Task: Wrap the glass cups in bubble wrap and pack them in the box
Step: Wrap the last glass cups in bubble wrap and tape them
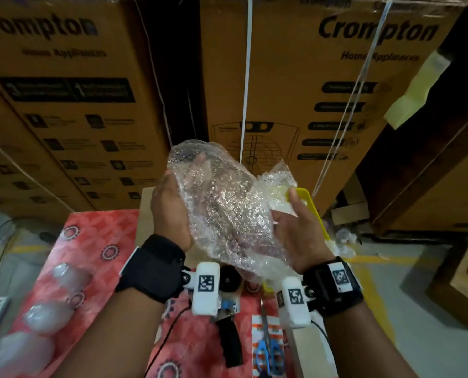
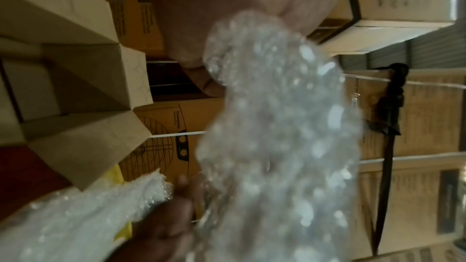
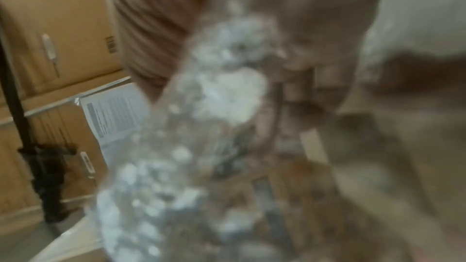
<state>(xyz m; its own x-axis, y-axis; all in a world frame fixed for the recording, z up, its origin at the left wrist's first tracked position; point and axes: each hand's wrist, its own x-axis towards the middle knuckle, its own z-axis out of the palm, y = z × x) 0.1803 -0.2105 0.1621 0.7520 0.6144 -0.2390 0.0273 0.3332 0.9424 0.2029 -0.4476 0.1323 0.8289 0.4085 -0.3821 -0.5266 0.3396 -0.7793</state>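
Both hands hold a bubble-wrapped cup [image 1: 222, 211] up in front of me, above the table. My left hand [image 1: 173, 205] grips its left side, with fingers showing faintly through the wrap near the top. My right hand [image 1: 290, 216] cups the right side, and its thumb pinches a loose flap of wrap. The glass inside is hard to make out. The left wrist view shows the bundle [image 2: 277, 136] close up, with the open cardboard box [image 2: 88, 79] below it. In the right wrist view the wrap [image 3: 189, 146] is a blur.
Three wrapped cups [image 1: 47, 317] lie on the red patterned cloth [image 1: 96, 241] at the left. Blue-handled scissors [image 1: 268, 347], a black-handled tool [image 1: 228, 342] and a tape roll [image 1: 230, 279] lie under my wrists. A yellow tray [image 1: 313, 211] sits behind my right hand. Tall cartons [image 1: 295, 91] stand behind.
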